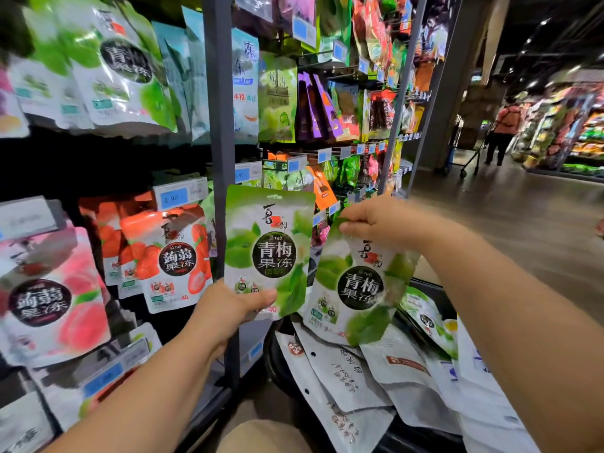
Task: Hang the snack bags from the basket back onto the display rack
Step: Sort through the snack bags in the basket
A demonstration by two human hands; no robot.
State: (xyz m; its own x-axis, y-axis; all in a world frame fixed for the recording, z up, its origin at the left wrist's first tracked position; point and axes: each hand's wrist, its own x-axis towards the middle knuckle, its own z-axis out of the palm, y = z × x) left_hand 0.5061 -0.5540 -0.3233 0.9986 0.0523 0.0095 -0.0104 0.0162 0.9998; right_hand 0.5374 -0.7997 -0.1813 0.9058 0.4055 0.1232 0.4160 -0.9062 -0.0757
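Both snack bags are flat pouches, green at the top and white lower down, printed with green plums and a round black label, with a small hang slot in the top edge. The left-hand bag stands upright and faces the camera. The right-hand bag hangs tilted and slightly crumpled over the basket, which holds a pile of white pouches and another green one.

The grey upright post of the display rack runs directly behind the upright bag. Strawberry jelly bags hang to its left under a blue price tag, with blurred peach bags further left. A shopper stands far down the aisle.

The left hand grips its bag's lower left corner, thumb across the front and fingers hidden behind. The right hand pinches the other bag's top edge with curled fingertips.
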